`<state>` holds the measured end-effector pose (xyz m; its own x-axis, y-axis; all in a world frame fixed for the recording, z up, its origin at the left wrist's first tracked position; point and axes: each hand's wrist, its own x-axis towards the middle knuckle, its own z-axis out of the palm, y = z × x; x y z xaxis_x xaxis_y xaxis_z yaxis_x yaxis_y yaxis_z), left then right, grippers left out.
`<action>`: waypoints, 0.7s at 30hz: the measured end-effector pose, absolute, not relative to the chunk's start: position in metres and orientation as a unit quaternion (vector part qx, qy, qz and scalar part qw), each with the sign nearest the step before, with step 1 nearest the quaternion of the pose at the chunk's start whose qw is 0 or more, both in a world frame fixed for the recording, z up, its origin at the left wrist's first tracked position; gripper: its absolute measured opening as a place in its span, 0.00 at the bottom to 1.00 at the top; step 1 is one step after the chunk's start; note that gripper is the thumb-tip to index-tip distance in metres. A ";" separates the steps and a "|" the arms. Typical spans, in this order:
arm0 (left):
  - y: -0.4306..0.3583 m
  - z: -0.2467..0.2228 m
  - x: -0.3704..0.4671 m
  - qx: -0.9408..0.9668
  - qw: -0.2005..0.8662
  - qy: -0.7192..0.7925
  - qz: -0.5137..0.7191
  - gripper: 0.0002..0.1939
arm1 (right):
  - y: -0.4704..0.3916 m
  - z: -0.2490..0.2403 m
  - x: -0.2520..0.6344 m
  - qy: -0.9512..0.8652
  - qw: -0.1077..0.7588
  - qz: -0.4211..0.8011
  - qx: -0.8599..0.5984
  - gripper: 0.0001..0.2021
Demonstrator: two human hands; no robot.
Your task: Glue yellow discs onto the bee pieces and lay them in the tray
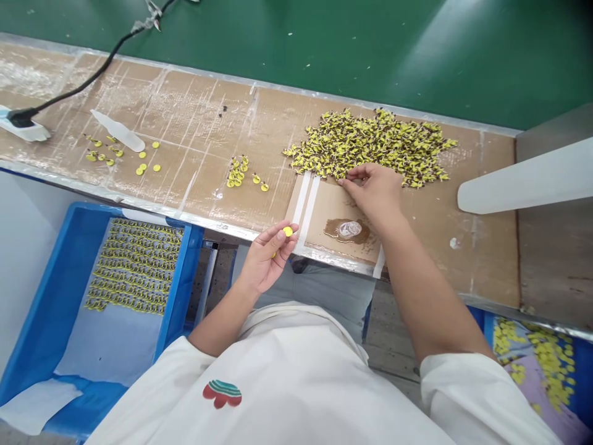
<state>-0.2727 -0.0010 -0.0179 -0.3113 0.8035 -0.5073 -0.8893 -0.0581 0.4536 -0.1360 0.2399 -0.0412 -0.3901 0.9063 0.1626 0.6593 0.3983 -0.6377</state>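
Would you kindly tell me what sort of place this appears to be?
Probably a small-parts assembly workshop: a heap of tiny yellow-and-dark parts lies on a cardboard-covered bench, and a blue crate beside it holds neat rows of similar parts.

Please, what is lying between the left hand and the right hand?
In the head view, a cardboard piece with two white strips lies between the left hand and the right hand.
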 end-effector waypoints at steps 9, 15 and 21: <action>0.003 -0.020 -0.274 -0.067 0.584 0.373 0.718 0.08 | 0.244 -0.039 -0.123 -0.788 0.257 0.303 -0.470 0.13; 0.004 -0.022 -0.276 -0.059 0.585 0.373 0.718 0.09 | 0.229 -0.036 -0.095 -0.607 0.390 0.497 -0.482 0.13; 0.011 -0.020 -0.274 -0.055 0.581 0.385 0.715 0.09 | 0.194 -0.034 -0.068 -0.510 0.466 0.526 -0.496 0.18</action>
<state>-0.2738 0.0108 -0.0200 -0.3197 0.7882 -0.5259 -0.8728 -0.0290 0.4873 -0.0677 0.1938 -0.0344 -0.0748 0.9961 -0.0469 0.0154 -0.0459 -0.9988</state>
